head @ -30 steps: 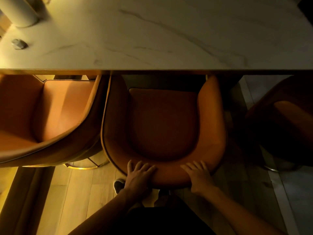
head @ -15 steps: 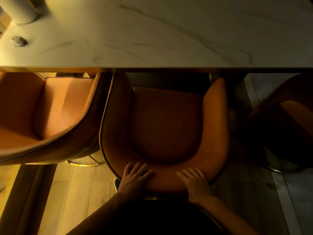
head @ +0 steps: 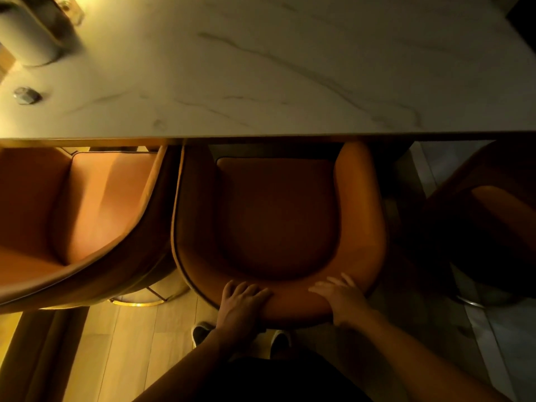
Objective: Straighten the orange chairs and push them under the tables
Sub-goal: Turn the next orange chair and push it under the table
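Observation:
An orange tub chair [head: 278,216] stands right in front of me, its seat front just under the edge of the white marble table [head: 261,82]. My left hand [head: 242,300] rests on top of the curved backrest, fingers spread over the rim. My right hand [head: 340,297] lies flat on the same backrest, further right. A second orange chair [head: 87,216] stands at the left, turned at an angle and touching the middle chair's side. A third orange chair [head: 493,227] sits in shadow at the right.
A pale cylinder [head: 29,36] and a small round metal piece [head: 27,95] sit on the table's far left. The left chair's gold ring base [head: 139,300] shows on the wooden floor. My shoes [head: 203,333] are below the backrest. A grey tiled floor strip [head: 510,343] runs at the right.
Both hands stayed on the backrest. The chair shifted slightly; my right hand slid a little to the right along the rim.

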A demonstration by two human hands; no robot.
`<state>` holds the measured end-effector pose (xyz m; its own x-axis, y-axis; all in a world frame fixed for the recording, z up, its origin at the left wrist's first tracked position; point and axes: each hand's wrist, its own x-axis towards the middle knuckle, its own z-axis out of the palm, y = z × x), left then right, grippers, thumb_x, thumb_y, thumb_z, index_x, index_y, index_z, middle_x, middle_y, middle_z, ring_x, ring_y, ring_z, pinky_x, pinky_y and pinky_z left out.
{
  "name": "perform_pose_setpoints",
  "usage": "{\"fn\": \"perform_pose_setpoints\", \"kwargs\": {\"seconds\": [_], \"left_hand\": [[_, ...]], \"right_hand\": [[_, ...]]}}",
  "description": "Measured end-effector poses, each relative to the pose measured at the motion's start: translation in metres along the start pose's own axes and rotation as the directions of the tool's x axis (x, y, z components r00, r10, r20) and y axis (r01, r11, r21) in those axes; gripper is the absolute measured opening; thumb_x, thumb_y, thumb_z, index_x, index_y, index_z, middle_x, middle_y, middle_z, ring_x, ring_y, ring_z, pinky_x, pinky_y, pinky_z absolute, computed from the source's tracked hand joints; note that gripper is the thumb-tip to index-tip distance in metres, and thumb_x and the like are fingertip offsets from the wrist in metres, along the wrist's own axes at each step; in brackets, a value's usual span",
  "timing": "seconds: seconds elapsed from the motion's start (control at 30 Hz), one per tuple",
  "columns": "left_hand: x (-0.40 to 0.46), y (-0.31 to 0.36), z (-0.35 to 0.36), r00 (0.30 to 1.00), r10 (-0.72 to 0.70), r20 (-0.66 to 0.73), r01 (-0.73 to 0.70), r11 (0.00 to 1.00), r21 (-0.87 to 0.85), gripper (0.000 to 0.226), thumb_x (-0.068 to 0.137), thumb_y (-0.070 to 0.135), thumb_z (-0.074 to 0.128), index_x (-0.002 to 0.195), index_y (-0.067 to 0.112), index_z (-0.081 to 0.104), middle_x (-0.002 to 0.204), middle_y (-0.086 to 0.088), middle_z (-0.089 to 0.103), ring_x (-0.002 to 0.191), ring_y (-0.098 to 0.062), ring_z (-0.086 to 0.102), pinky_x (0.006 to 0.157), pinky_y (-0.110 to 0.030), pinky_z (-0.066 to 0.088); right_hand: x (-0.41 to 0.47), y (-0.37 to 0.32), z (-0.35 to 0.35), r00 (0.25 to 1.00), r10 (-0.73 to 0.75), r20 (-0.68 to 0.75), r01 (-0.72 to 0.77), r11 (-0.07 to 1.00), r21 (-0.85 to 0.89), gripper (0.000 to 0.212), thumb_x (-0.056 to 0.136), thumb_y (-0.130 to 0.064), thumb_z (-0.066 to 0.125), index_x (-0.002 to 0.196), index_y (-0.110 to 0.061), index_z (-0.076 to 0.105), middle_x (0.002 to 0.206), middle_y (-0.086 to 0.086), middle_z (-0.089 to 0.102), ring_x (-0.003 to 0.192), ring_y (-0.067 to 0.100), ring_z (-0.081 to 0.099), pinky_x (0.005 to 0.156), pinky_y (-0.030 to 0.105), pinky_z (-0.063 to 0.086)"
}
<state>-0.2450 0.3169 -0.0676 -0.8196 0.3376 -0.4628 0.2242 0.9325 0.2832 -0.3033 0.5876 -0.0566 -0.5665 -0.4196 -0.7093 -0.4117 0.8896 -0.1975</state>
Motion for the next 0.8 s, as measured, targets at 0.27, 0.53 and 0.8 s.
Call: {"fn": "perform_pose_setpoints", "kwargs": {"seconds": [0.27,0.53,0.8], "left_hand": [[0.013,0.009,-0.017,0.999,-0.02,0.044,0.019,1.0,0.014,0.098,0.066,0.055,0.08,0.147,0.038,0.029,0.151,0.007,0.038,0.142,-0.022,0.027,0.115,-0.052,0.006],[0.008,0.009,-0.023,0.996,-0.029,0.086,0.039,0.992,-0.121,0.119,0.05,0.099,0.046,0.151,0.038,0.024,0.156,0.011,0.031,0.147,-0.02,0.014,0.116,-0.057,-0.011],[-0.015,0.037,0.002,0.966,-0.254,-0.052,0.242,0.956,-0.167,0.09,0.076,0.09,0.017,0.152,0.042,0.011,0.163,0.005,0.0,0.147,-0.023,-0.018,0.096,-0.06,-0.035]], "right_hand": [[-0.002,-0.007,-0.008,0.989,0.121,-0.087,-0.119,0.993,0.021,0.086,0.081,-0.01,0.067,0.149,-0.039,0.023,0.157,-0.002,0.026,0.146,0.029,0.015,0.118,0.055,-0.002],[-0.006,-0.035,-0.001,0.998,-0.002,-0.059,0.002,1.0,0.006,0.097,0.085,-0.061,0.06,0.155,-0.024,0.005,0.161,0.005,0.012,0.148,0.031,0.003,0.114,0.057,-0.011],[-0.022,-0.049,0.022,0.986,0.104,-0.13,-0.081,0.983,0.167,0.099,0.073,-0.09,0.017,0.152,-0.037,-0.012,0.158,0.004,-0.031,0.139,0.03,-0.035,0.109,0.065,-0.017]]}}
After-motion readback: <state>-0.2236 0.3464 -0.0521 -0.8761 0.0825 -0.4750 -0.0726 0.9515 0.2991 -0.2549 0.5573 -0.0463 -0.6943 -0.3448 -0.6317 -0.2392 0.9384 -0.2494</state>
